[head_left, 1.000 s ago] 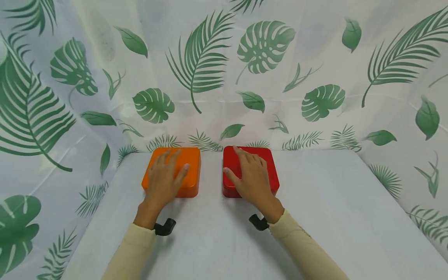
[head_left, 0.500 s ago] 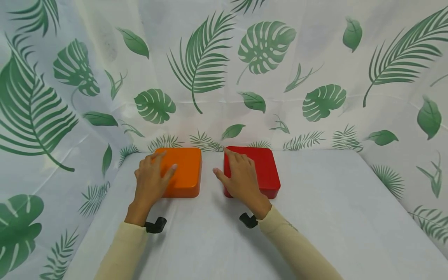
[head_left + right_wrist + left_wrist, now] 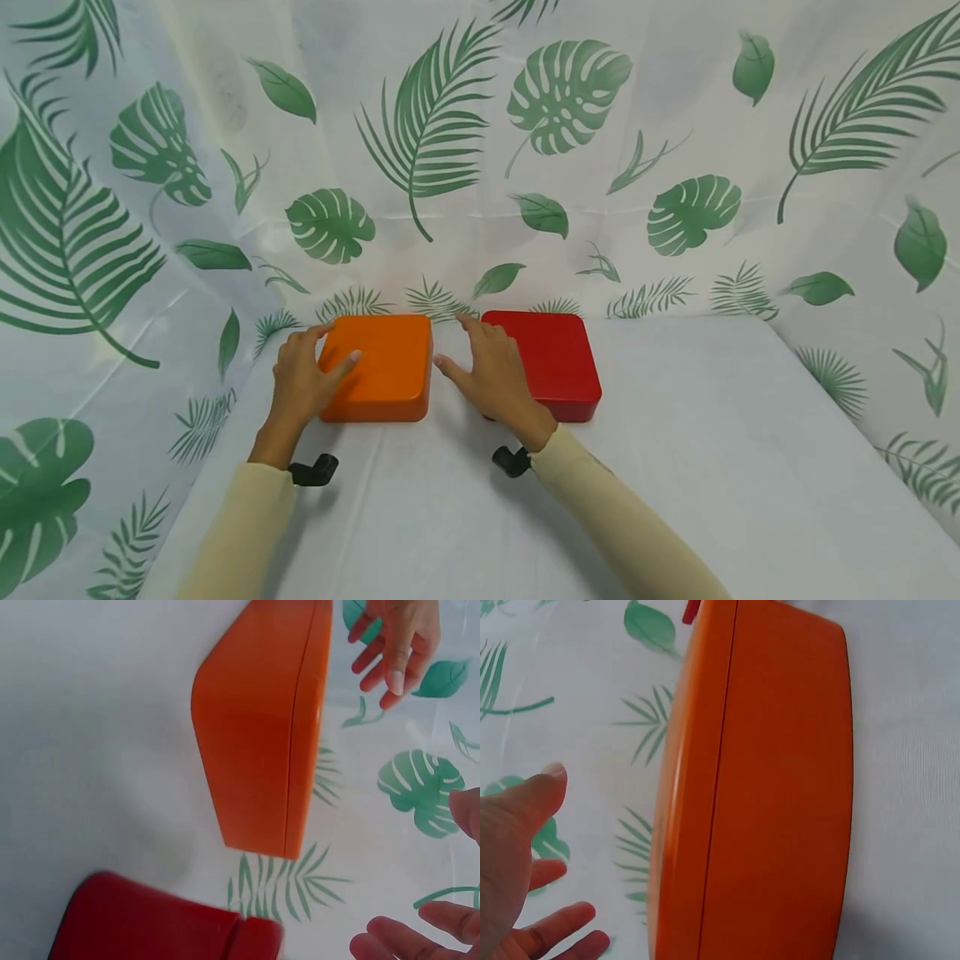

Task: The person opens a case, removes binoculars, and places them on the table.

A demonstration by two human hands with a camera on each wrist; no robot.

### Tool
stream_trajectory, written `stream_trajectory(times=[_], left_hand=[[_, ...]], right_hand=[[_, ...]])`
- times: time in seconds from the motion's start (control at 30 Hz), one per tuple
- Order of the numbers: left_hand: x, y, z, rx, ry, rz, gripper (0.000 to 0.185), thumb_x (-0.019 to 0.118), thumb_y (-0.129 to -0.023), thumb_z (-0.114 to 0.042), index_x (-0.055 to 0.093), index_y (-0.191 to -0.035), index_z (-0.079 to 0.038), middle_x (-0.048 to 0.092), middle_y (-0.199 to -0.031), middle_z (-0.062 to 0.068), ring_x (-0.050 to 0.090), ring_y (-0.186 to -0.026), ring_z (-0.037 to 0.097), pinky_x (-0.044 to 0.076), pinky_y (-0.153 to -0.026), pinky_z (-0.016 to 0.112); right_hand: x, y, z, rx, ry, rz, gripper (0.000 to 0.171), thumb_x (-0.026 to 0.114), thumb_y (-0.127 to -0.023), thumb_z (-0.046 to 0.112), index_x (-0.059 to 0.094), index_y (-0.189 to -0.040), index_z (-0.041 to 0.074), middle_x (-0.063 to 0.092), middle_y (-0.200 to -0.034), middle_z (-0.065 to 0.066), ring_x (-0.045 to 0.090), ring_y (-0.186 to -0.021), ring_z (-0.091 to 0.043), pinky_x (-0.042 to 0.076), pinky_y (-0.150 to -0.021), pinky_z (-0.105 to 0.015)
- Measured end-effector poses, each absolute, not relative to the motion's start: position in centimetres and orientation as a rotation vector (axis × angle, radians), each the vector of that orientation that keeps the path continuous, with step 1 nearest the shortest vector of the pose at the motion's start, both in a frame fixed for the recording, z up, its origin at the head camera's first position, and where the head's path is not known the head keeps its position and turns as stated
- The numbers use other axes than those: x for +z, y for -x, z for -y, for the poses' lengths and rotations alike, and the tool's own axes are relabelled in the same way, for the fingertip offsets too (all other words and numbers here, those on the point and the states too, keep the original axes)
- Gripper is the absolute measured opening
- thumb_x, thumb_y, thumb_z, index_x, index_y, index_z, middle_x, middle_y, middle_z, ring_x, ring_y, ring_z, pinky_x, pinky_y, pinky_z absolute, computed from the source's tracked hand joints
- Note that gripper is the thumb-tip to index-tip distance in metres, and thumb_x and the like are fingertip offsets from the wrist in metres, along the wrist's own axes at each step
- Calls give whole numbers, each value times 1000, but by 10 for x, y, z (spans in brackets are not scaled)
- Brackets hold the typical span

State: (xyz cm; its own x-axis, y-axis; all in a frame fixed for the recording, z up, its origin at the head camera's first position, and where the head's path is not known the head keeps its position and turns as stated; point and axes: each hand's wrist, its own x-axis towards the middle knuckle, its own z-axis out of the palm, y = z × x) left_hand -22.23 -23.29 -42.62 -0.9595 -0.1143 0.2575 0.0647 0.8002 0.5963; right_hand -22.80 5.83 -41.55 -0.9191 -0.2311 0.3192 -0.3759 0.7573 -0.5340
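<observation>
An orange box (image 3: 390,358) with rounded corners lies on the white table, a thin seam running round its side in the left wrist view. To its right lies a red box (image 3: 562,358) of similar shape. My left hand (image 3: 300,379) hovers at the orange box's left edge, fingers spread and thumb over the box in the head view. My right hand (image 3: 495,375) is between the two boxes, overlapping the red box's left side, with its thumb pointing toward the orange box. In the right wrist view, the fingers of both hands show apart from the orange box (image 3: 255,727).
White cloth (image 3: 420,517) covers the table. Behind the boxes rises a white curtain (image 3: 465,250) printed with green leaves, which also lines the left and right sides. A black wrist mount (image 3: 315,471) sits on the left wrist, another black mount (image 3: 512,461) on the right.
Both hands have slid leftward. The left hand went from over the orange box to its left edge, the right from over the red box to the gap. The boxes have stayed put.
</observation>
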Motion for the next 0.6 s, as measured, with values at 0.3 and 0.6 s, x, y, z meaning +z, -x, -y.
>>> stream_trajectory(times=[0.3,0.6], left_hand=[[-431,230,258,-1010,-34,2799,81,75,-99,-45,39,-162,-10,47,-155,27,43,-139,48,39,-114,71],[-432,239,281,-1296,-13,2831,82,76,-99,-43,34,-165,-16,40,-163,27,41,-145,50,43,-115,69]], right_hand=[[-421,235,-44,1033,-472,2735,80,79,-95,45,43,-161,17,62,-147,-6,55,-131,-26,50,-113,-50],[-425,243,-28,1232,-408,2794,84,80,-94,44,39,-163,20,60,-150,-8,61,-130,-29,61,-101,-45]])
